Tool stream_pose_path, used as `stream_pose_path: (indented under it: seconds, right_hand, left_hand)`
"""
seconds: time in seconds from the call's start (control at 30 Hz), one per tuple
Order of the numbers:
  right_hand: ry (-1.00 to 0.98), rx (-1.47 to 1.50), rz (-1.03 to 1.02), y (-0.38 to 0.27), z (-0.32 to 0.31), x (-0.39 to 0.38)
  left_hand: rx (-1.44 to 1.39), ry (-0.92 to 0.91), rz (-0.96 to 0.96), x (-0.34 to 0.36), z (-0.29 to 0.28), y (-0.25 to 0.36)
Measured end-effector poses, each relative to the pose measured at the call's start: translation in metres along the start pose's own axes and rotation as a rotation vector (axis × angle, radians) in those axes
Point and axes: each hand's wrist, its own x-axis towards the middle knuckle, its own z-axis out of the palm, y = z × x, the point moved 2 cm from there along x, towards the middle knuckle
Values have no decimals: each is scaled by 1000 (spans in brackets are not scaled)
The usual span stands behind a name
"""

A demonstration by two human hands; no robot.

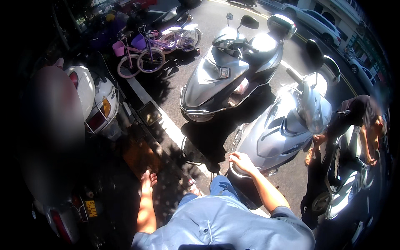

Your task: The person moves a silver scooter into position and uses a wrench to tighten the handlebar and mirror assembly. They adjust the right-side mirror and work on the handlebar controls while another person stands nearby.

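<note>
My left hand [147, 180] hangs low at my side with its fingers loosely apart and nothing in it. Below it lies a rusty-brown plate [141, 156] on the shaded ground. On the other side, my right hand [241, 161] is held out with its fingers slightly bent, and I see nothing in it. It appears over the lower front of a silver scooter [273, 129]; whether it touches the scooter I cannot tell. Beyond that, a grey scooter [214, 79] is parked with its front toward me.
Two small bicycles [152, 58] with pink and purple baskets stand at the far left. Parked scooters [102, 104] line the left. On the right, a person [362, 110] is at a white scooter [348, 179]. A white car [314, 23] stands across the road.
</note>
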Motion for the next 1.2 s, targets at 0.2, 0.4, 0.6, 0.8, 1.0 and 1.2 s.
stream_pose_path:
  seconds: [0.2,0.4,0.6,0.8,1.0,1.2]
  right_hand:
    - [452,376,-119,-68,-137,122]
    - [1025,-15,-507,-199,-260,244]
    - [1259,-382,-422,-212,-348,393]
    - [1425,-335,-210,-162,-371,449]
    - [1181,-91,-120,-96,-451,459]
    - [943,255,-64,-20,-526,494]
  left_hand:
    - [85,-343,319,64,204,219]
    - [51,-350,258,160,300,295]
    - [83,-400,313,254,370,390]
    - [210,-525,442,324,546,493]
    - [230,-793,691,320,743,599]
    - [126,-774,722,344,921,621]
